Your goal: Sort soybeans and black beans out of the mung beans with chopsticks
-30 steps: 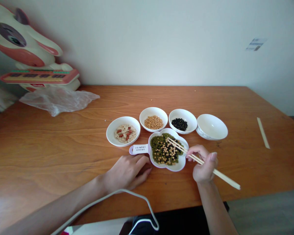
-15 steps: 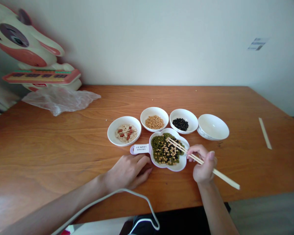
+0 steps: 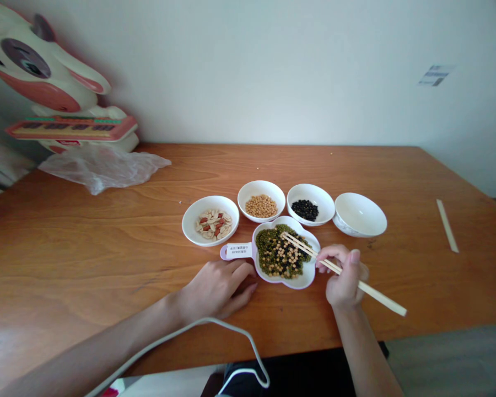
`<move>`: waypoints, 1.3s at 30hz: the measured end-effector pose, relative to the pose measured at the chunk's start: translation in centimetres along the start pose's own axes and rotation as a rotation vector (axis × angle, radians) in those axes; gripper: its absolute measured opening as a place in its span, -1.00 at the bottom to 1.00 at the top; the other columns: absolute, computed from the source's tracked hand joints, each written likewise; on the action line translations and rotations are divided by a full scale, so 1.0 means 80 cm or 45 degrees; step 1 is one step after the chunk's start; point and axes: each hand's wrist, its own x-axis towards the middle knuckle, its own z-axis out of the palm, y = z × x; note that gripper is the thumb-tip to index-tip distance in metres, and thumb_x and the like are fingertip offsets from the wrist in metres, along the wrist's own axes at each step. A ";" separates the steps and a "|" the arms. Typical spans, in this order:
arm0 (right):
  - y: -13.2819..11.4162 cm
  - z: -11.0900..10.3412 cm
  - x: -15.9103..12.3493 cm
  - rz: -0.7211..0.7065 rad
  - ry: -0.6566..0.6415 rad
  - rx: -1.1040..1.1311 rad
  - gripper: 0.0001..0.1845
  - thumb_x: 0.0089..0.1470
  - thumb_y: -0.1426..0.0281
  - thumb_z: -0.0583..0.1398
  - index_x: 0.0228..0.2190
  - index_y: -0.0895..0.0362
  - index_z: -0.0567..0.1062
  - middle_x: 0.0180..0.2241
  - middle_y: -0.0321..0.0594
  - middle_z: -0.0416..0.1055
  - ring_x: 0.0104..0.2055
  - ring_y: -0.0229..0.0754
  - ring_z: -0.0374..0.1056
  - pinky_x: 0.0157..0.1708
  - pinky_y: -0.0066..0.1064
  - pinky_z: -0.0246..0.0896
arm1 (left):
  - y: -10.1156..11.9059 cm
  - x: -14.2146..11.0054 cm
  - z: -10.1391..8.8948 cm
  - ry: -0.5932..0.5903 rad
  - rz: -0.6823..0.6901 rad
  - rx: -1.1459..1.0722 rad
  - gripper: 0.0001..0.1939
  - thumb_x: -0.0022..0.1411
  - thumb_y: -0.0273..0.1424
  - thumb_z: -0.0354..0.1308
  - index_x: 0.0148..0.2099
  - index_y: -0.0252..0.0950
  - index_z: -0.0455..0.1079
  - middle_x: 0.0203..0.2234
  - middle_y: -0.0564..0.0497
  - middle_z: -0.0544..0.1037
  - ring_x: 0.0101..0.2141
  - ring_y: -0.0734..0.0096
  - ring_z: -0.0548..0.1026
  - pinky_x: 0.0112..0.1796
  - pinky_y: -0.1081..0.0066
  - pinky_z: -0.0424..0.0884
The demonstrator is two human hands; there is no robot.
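Note:
My right hand (image 3: 344, 278) grips a pair of wooden chopsticks (image 3: 376, 294), whose tips rest over the mixed green, yellow and black beans in a flower-shaped white dish (image 3: 307, 281). My left hand (image 3: 215, 288) lies flat on the table, fingers loosely curled, touching the dish's near left side just below its labelled lilac handle (image 3: 235, 251). Behind the dish stand small white bowls: one with peanuts (image 3: 210, 225), one with yellow soybeans (image 3: 261, 205), one with black beans (image 3: 310, 208), and one empty bowl (image 3: 359, 216).
The wooden table (image 3: 107, 248) meets a white wall. A crumpled clear plastic bag (image 3: 101, 167) and a cartoon-animal toy (image 3: 53, 99) sit at the far left. A paper chopstick sleeve (image 3: 447, 225) lies at the right. A white cable (image 3: 215, 331) loops over the near edge.
The chopsticks' rear end has lifted slightly in my right hand. The view has shifted a little; the left hand and the bowls stay where they were.

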 end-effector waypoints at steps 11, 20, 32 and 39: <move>0.001 -0.002 -0.002 -0.046 0.022 0.003 -0.19 0.49 -0.04 -0.15 -0.51 0.10 0.61 -0.57 -0.18 0.48 -0.55 -0.18 0.35 -0.56 -0.32 0.17 | 0.001 0.001 -0.001 -0.007 -0.013 -0.001 -0.98 0.48 -0.40 0.13 -0.07 -0.21 0.37 -0.28 0.00 0.66 -0.35 0.29 0.65 -0.35 0.37 0.49; 0.003 -0.004 -0.003 -0.146 0.075 0.025 -0.19 0.46 -0.05 -0.15 -0.54 0.09 0.59 -0.58 -0.15 0.47 -0.55 -0.13 0.37 -0.54 -0.28 0.21 | 0.000 0.001 -0.001 -0.034 -0.021 -0.011 -0.96 0.49 -0.39 0.13 -0.05 -0.20 0.36 -0.24 0.00 0.65 -0.32 0.29 0.64 -0.34 0.37 0.48; 0.010 -0.005 0.003 -0.422 0.174 -0.001 -0.17 0.49 0.01 -0.16 -0.52 0.12 0.64 -0.57 -0.13 0.51 -0.51 -0.11 0.46 -0.53 -0.27 0.28 | 0.002 0.003 -0.002 -0.029 -0.018 -0.058 -0.97 0.49 -0.40 0.12 -0.05 -0.20 0.35 -0.25 0.02 0.65 -0.31 0.28 0.65 -0.32 0.36 0.49; 0.005 -0.001 0.015 -0.600 0.205 -0.032 -0.20 0.51 0.07 -0.17 -0.50 0.10 0.64 -0.54 -0.15 0.53 -0.47 -0.11 0.49 -0.54 -0.29 0.29 | -0.001 0.001 -0.001 -0.050 -0.030 -0.111 -0.94 0.49 -0.40 0.13 -0.02 -0.19 0.34 -0.20 0.03 0.66 -0.28 0.29 0.65 -0.29 0.36 0.50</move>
